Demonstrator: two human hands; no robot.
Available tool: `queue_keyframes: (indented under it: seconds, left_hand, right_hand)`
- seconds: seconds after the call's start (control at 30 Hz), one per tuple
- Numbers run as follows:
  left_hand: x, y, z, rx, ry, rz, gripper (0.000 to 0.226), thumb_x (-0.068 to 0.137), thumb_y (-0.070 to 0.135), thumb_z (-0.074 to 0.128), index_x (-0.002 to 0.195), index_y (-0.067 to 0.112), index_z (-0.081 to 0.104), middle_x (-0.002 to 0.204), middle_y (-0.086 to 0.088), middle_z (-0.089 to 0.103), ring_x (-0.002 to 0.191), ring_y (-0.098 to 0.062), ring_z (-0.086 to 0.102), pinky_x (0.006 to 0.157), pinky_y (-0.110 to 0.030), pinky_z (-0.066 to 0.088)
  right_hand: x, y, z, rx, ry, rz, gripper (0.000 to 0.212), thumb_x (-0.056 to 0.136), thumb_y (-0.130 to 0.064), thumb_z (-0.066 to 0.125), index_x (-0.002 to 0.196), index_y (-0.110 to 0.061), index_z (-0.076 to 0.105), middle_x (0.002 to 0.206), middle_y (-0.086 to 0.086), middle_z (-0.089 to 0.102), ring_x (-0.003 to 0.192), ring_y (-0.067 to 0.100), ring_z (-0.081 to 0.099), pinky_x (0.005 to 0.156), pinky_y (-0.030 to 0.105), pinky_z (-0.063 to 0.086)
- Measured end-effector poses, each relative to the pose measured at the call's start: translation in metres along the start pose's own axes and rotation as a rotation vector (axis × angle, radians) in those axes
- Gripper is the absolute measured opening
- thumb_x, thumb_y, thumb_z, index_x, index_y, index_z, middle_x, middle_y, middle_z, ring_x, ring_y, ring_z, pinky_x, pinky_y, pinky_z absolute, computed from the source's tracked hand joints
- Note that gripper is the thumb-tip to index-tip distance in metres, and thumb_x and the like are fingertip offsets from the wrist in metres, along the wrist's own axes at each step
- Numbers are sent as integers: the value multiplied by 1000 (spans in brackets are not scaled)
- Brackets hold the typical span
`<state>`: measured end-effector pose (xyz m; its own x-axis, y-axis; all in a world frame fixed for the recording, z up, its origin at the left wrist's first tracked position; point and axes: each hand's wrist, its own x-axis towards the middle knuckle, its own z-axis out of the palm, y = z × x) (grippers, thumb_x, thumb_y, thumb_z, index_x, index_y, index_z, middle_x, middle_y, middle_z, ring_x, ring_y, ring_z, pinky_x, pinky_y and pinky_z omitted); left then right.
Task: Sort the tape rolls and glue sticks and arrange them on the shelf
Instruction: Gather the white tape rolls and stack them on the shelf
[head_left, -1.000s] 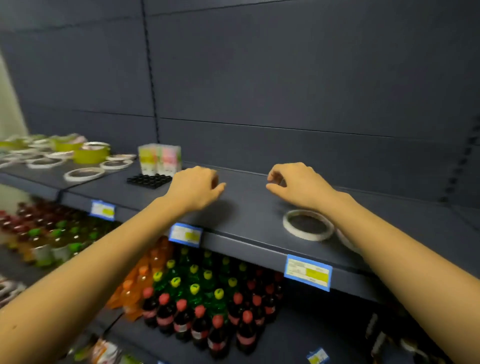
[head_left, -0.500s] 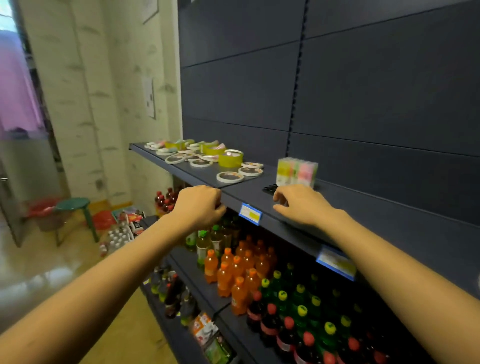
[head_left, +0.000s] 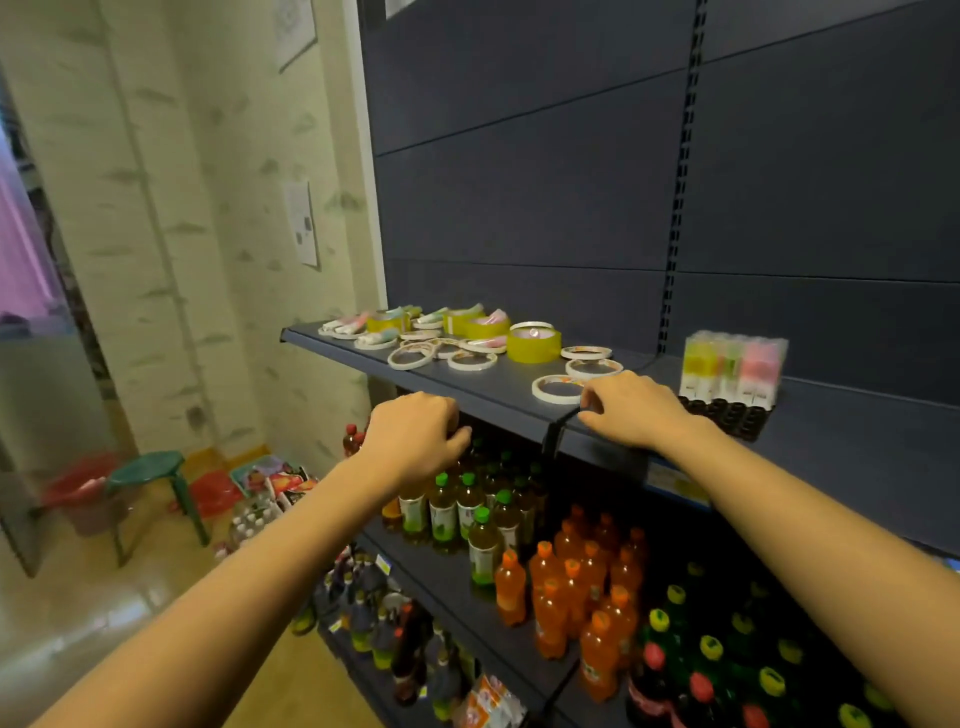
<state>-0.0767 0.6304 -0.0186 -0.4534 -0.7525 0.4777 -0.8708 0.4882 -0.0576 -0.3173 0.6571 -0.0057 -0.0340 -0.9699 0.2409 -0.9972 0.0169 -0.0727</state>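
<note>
Left hand fisted at the dark shelf's front lip, nothing seen in it; right hand, fingers bent, meets a white tape ring, grip unclear. Yellow tape rolls and loose glue sticks lie beyond, a glue-stick pack stands rightward; drink bottles crowd lower tiers, a green stool nears the papered wall

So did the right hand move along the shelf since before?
Yes. The right hand slid left along the shelf: it was right of the glue stick pack, now it is left of it.
</note>
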Motion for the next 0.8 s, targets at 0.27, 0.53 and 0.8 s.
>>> queue_keyframes:
  seconds: [0.27,0.53,0.8]
  left_hand:
    - [44,-36,37,-85,-10,48,31,92,44,45,94,19,62,98,-2,66,91,-21,60,66,-30,41]
    - [122,-53,70,-156,-8,133,31,93,44,45,97,20,64,99,-1,67,92,-18,61,75,-34,52]
    - [201,-32,104,-275,-54,176,30,92,35,47,90,11,65,98,-11,67,94,-29,60,75,-35,48]
  right_hand:
    - [67,7,16,-114,36,293,40,94,-44,47,114,-14,62,115,10,60,104,31,58,72,34,40]
    - [137,21,41,-210,-140,411,55,83,-62,47,112,-17,60,116,4,60,106,25,57,75,31,37]
    - [158,39,31,-280,-322,355,42,94,-50,40,111,-17,59,111,6,55,100,27,52,77,33,36]
